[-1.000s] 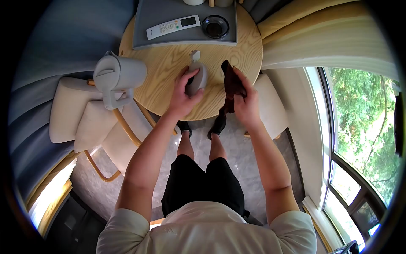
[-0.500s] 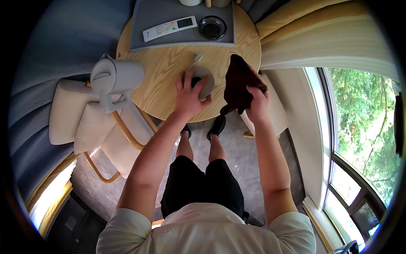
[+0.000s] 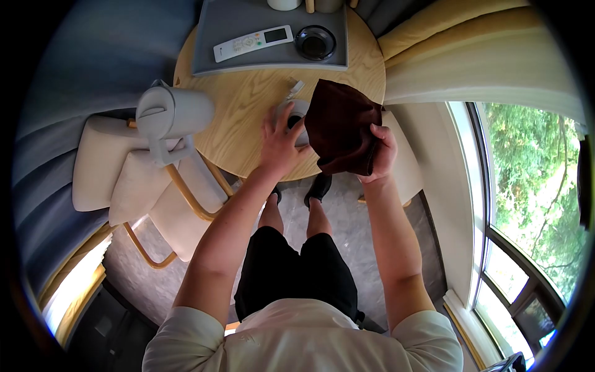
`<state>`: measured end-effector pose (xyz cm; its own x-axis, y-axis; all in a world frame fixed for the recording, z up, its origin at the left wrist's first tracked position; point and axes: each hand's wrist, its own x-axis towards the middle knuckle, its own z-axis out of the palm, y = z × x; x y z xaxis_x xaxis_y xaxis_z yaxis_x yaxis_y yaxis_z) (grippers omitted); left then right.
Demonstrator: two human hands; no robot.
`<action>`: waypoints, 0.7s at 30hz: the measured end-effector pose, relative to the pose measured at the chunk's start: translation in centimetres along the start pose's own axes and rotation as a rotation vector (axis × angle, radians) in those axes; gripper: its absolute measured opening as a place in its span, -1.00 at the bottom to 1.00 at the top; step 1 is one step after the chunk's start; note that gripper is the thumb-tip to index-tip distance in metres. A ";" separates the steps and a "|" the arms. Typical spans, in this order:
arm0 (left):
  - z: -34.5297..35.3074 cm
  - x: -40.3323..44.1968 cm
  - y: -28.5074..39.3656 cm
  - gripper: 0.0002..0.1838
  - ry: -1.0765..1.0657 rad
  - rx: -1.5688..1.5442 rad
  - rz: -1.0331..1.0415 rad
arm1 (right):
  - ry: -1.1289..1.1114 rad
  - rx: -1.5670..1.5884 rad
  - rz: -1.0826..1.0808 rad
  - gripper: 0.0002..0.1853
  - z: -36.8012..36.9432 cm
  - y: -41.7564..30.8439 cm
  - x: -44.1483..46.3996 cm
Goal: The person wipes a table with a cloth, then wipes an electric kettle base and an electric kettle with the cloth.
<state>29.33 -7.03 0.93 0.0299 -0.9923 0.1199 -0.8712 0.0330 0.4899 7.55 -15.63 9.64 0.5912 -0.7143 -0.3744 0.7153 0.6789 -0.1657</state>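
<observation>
Cloth (image 3: 344, 127), dark maroon, gripped in the right hand (image 3: 381, 152), thumb pressing its edge, other fingers mostly hidden — left hand (image 3: 281, 147) at the round grey base (image 3: 300, 107), fingers spread

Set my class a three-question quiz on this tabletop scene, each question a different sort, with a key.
1. What does the right hand hold?
2. True or false: the white remote lies on the gray tray.
3. Which of these sits beside the remote? A) a fork B) a round dark dish C) a book

Key: 1. A dark red cloth. 2. True. 3. B.
</observation>
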 end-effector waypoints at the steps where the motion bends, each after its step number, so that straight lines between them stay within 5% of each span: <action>1: -0.6 0.0 -0.2 -0.13 0.001 -0.080 0.017 | -0.003 -0.014 0.013 -0.29 0.3 0.2 0.1; 3: -2.6 0.1 -0.5 -0.04 0.003 -0.239 0.051 | -0.010 -0.041 0.040 -0.23 2.0 0.8 0.2; 6: -6.6 -0.2 -1.0 -0.03 0.110 -1.294 -0.224 | 0.067 -0.209 0.026 -0.15 4.9 2.7 0.1; 10: -13.1 -0.2 -1.8 -0.26 -0.079 -2.034 -0.324 | 0.014 -0.176 0.133 -0.14 5.6 5.8 1.6; 13: -15.2 -1.1 -1.9 -0.29 -0.009 -1.507 -0.372 | 0.053 -0.264 0.150 -0.15 7.0 8.3 2.8; 18: -17.8 -3.3 -2.1 -0.41 0.075 -1.084 -0.506 | 0.165 -0.384 0.206 -0.50 7.3 12.5 4.7; 21: -18.6 -4.9 -2.6 -0.39 0.056 -0.824 -0.326 | 0.347 -0.454 0.244 -0.53 6.2 13.9 5.7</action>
<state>40.51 -0.06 15.11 0.2579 -0.9607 -0.1029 -0.1864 -0.1539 0.9704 23.19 -11.32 10.80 0.5074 -0.4842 -0.7128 0.2997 0.8747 -0.3809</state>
